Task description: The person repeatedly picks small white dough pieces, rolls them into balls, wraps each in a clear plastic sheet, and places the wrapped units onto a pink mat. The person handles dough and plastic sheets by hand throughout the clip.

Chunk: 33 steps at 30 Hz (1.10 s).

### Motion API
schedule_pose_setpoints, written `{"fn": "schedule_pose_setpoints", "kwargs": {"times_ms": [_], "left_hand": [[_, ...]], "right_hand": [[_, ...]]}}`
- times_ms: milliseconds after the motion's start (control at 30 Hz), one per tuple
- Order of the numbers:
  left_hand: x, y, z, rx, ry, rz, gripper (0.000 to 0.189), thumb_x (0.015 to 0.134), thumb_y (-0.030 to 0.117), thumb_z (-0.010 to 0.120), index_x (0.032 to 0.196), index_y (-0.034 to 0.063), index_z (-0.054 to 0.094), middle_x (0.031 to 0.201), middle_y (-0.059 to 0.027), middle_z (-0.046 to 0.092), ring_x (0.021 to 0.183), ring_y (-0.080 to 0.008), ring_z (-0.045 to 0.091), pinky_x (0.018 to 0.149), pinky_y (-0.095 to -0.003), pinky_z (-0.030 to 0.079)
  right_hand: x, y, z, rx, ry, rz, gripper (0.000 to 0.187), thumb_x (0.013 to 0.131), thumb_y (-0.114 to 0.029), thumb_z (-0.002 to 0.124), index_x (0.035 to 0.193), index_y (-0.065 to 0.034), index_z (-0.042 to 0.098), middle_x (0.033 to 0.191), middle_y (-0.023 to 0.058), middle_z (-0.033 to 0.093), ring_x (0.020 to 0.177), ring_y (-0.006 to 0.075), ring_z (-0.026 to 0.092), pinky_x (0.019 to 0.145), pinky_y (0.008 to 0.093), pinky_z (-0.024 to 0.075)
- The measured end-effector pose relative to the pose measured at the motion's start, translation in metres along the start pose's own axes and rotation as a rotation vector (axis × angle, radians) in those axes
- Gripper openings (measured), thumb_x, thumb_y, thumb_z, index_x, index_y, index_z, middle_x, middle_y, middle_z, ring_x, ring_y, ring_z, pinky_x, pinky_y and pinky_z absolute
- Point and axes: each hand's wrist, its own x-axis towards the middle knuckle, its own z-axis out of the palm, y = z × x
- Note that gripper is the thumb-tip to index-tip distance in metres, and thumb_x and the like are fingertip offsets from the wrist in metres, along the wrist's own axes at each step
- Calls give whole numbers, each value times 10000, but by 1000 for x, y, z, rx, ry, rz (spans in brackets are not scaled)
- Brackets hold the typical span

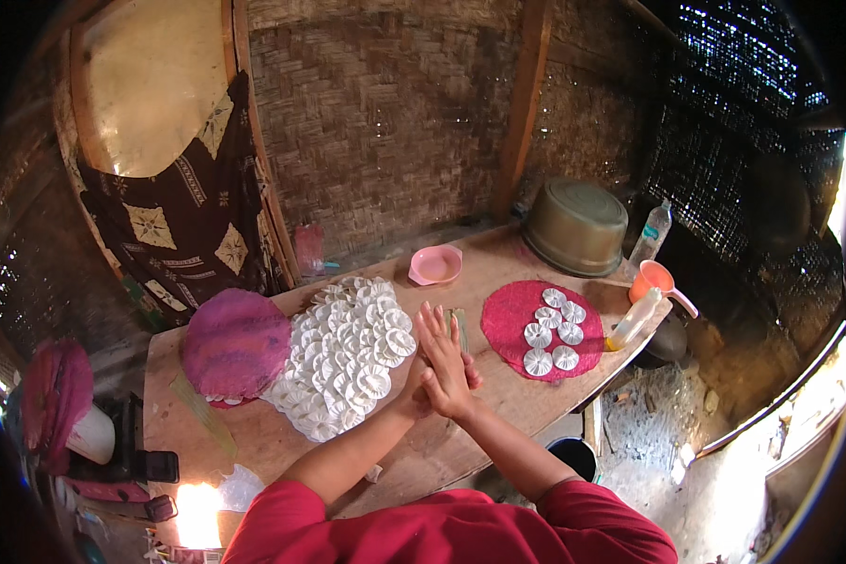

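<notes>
My right hand [445, 374] lies palm-down across my left hand [416, 381], with its fingers stretched out. The two palms are pressed together above the wooden table; whether anything is between them is hidden. Most of my left hand is covered, with some fingertips showing past the right hand's edge. Left of the hands, a large overlapping pile of white pleated discs [345, 352] covers the table. To their right, several more white ridged discs [538, 335] lie apart on a round red mat [505, 324]. A strip of green leaf or plastic [461, 324] lies just beyond the fingers.
On the wooden table [493, 416] are a pink bowl [436, 266], an upturned metal pot [577, 225], an orange dipper [650, 280] and a bottle of pale liquid [634, 319]. A clear plastic bottle [652, 233] stands behind. A round purple mat [236, 345] lies at left.
</notes>
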Motion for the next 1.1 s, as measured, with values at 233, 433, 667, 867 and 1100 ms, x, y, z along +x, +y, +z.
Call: {"fn": "schedule_pose_setpoints", "kwargs": {"times_ms": [233, 433, 667, 867, 1100], "left_hand": [[10, -20, -37, -61, 16, -221, 802, 919, 691, 233, 1477, 114, 236, 1485, -86, 320, 1276, -288, 435, 1048, -444, 352], [15, -26, -52, -60, 32, -334, 821, 897, 721, 243, 1454, 120, 287, 1448, -88, 375, 1236, -290, 471, 1006, -461, 393], [24, -9, -82, -2, 97, -472, 845, 871, 756, 255, 1428, 126, 346, 1405, -89, 440, 1191, -292, 513, 957, -481, 441], [19, 13, -115, -78, 43, -308, 876, 822, 819, 199, 1386, 179, 397, 1304, -84, 539, 1069, -269, 560, 914, -457, 444], [29, 8, -127, -238, 58, -213, 868, 837, 799, 199, 1419, 177, 365, 1396, -114, 456, 1212, -314, 459, 1006, -506, 381]], "right_hand": [[3, -19, 1, -41, -5, -23, 814, 920, -576, 360, 1490, -15, 207, 1553, 243, 112, 1441, 423, 56, 1133, 541, -12], [-8, -12, 18, 113, 137, 8, 906, 882, -629, 406, 1494, -5, 166, 1554, 242, 108, 1442, 420, 56, 1137, 535, 6], [-11, 47, 38, 768, 14, 490, 658, 1013, -489, 135, 1481, -38, 239, 1527, 236, 198, 1437, 301, 164, 1161, 398, 87], [-75, 80, -10, -522, -517, 798, 679, 762, -501, 723, 1183, 6, 558, 1245, 214, 537, 1132, 361, 534, 914, 474, 453], [-90, 104, -8, -331, -474, 728, 410, 705, -382, 792, 777, -15, 624, 943, 193, 650, 853, 326, 647, 756, 402, 507]]}}
